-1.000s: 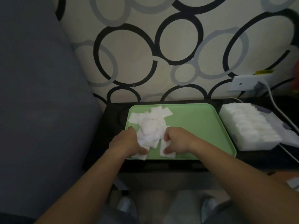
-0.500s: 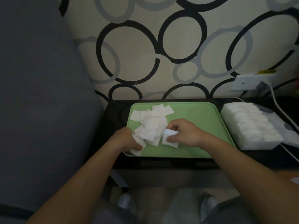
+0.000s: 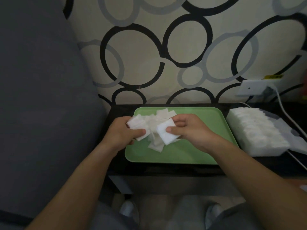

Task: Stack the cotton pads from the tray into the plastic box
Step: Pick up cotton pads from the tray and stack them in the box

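Progress: the plastic box, on the counter just right of the green tray, looks largely filled with rows of cotton pads. A loose heap of pads lies on the tray's left half, so the task is judged well advanced but not finished.

Left hand pinches a few pads between thumb and fingers, over the tray's left edge. Right hand grips a small squared stack, thumb on top and fingers curled behind it. Both bundles sit between the two hands, above the heap and close together. The box is off to the right of the right hand, apart from it.
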Motion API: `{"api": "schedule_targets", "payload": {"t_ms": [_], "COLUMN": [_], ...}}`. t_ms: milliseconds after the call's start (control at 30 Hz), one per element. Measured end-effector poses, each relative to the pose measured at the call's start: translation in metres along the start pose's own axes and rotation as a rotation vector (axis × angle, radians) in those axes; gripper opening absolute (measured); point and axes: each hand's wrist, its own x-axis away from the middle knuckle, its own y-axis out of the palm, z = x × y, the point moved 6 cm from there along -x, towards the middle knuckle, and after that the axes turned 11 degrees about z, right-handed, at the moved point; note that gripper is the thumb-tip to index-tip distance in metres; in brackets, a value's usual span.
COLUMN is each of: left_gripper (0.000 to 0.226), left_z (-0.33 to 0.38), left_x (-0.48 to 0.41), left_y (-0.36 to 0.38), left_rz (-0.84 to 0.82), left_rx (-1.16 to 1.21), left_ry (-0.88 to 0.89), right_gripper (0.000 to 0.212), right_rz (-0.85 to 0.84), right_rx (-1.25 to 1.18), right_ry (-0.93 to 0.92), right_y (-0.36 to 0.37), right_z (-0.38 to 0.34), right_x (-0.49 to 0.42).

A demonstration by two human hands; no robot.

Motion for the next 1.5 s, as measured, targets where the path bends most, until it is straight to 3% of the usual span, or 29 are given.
{"api": "schedule_targets", "payload": {"t_ms": [333,533,900,1100,1300,1500], "left_gripper": [0.027,0.023,0.024,0.026,0.031,0.03], "left_z": [0.014,0.031,0.036,0.035,0.036,0.038], "left_x": [0.01,0.02,0.022,0.023,0.021,0.018], "left_y": [0.032,0.052,0.067,0.065,0.062,0.055], "left_rz": [-0.011,-0.121,-0.171,-0.114,-0.086,-0.015], "left_rx": [0.425,0.609,0.674,0.642,0.666,0.575], "left_ry": [-0.186,-0.156,-0.225,-0.236,-0.216,-0.114], "right_gripper": [0.013,0.012,0.029,0.014,0.012,0.013], "right_rz": [-0.065,0.041,0.263,0.287,0.224,0.096], "right_rx": [-0.461,-0.427,-0.214,-0.138,-0.2,-0.398], "right_ry": [0.142,0.145,0.08,0.023,0.009,0.158], "right_y": [0.016,0.015,-0.004,-0.005,-0.004,-0.003], "right_z": [-0.014,-0.014,-0.012,-0.013,-0.018,-0.012], "right_x": [0.011,0.011,0.009,0.009,0.01,0.01]}}
